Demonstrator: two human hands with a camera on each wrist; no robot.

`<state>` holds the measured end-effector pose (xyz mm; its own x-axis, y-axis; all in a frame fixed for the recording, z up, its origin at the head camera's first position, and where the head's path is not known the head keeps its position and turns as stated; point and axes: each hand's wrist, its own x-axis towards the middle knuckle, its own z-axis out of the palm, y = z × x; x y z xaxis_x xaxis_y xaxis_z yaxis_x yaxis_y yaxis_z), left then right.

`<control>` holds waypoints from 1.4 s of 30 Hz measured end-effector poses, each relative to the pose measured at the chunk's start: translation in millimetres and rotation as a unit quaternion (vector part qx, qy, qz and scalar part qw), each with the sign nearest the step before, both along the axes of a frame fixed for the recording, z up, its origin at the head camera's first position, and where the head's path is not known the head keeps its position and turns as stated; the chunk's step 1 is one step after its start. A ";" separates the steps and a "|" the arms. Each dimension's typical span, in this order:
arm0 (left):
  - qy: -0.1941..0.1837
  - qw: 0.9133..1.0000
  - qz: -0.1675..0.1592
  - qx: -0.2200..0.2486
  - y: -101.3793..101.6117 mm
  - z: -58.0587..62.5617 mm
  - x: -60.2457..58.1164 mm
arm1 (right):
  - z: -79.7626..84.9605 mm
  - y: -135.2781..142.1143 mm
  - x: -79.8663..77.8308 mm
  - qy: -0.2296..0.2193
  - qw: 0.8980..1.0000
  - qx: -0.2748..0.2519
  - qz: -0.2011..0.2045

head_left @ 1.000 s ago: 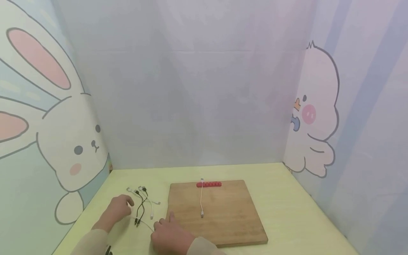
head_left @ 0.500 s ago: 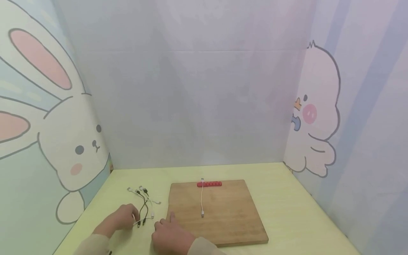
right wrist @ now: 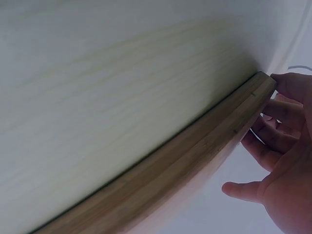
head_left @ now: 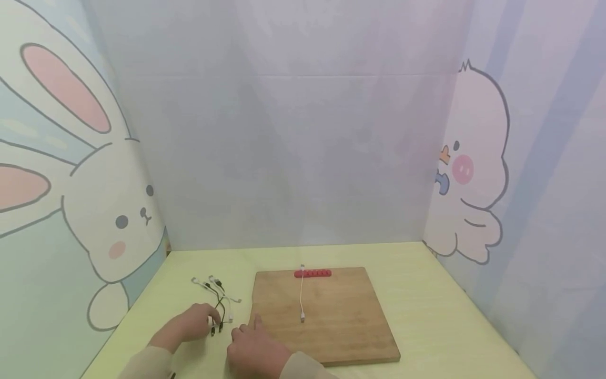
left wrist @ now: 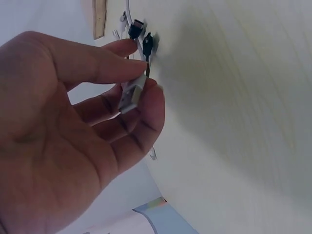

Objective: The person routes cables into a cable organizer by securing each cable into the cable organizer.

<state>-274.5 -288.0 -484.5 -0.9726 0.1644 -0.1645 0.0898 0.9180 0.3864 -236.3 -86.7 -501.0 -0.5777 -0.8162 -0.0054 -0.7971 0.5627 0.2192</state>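
Observation:
My left hand (head_left: 199, 321) is at the left of the table, beside a loose bunch of short cables. Thumb and fingers pinch the white USB plug (left wrist: 130, 100) of a cable, its metal end showing in the left wrist view. Black cables (head_left: 221, 327) lie right by the fingertips, crossing white cables (head_left: 230, 318). My right hand (head_left: 258, 350) rests at the near left corner of a wooden board (head_left: 341, 316), its fingers touching the board's edge in the right wrist view. Another white USB cable (head_left: 301, 297) lies lengthwise on the board, crossing a red slotted strip (head_left: 318, 273).
The pale yellow table (head_left: 426, 305) extends on both sides of the board. A grey backdrop (head_left: 303, 158) closes off the back, and printed panels with a rabbit (head_left: 104, 226) and a chick (head_left: 473, 210) stand at the sides.
My left hand has moved right, toward the board, and is now close against the black cables, whose near ends have shifted slightly right. The right hand stays at the board's corner.

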 end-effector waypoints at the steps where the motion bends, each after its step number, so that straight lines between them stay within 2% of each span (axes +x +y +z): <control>1: -0.007 1.000 0.000 -0.003 1.1 -0.3 -0.3 | 0.0 0.0 0.0 -0.002 1.000 -0.001 0.000; 8: -0.065 0.998 0.001 -0.021 8.1 -1.2 5.6 | 0.5 -0.4 1.0 -0.018 1.000 -0.011 -0.002; 11: -0.068 0.997 0.000 -0.034 8.5 1.4 9.1 | 0.2 -1.5 0.2 -0.029 0.999 -0.011 -0.006; 15: -0.066 0.997 -0.005 -0.037 8.3 10.3 12.8 | -2.1 -2.9 -2.4 -0.045 0.999 -0.007 -0.007; 20: -0.064 0.998 -0.016 -0.018 11.1 26.6 13.0 | -5.5 -3.9 -5.9 -0.052 0.999 -0.007 -0.009; 28: 0.002 0.999 -0.035 0.019 19.7 55.6 9.3 | -7.8 -3.3 -7.3 -0.024 0.999 -0.022 -0.034; 35: 0.066 0.995 -0.068 0.024 27.8 81.7 9.5 | -6.6 -3.2 -6.3 -0.011 0.999 -0.031 -0.043; 39: 0.090 0.994 -0.058 0.034 29.8 92.3 9.5 | -6.9 -3.7 -7.1 -0.003 0.998 -0.051 -0.029; 42: 0.106 0.992 -0.042 0.047 29.2 96.8 7.8 | -6.5 -4.7 -8.5 -0.014 0.998 -0.067 -0.016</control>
<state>-266.8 -258.7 -387.6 -0.9661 0.2510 0.0613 0.2522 0.8649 0.4340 -244.9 -91.3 -507.6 -0.6040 -0.7923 0.0861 -0.7834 0.6101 0.1187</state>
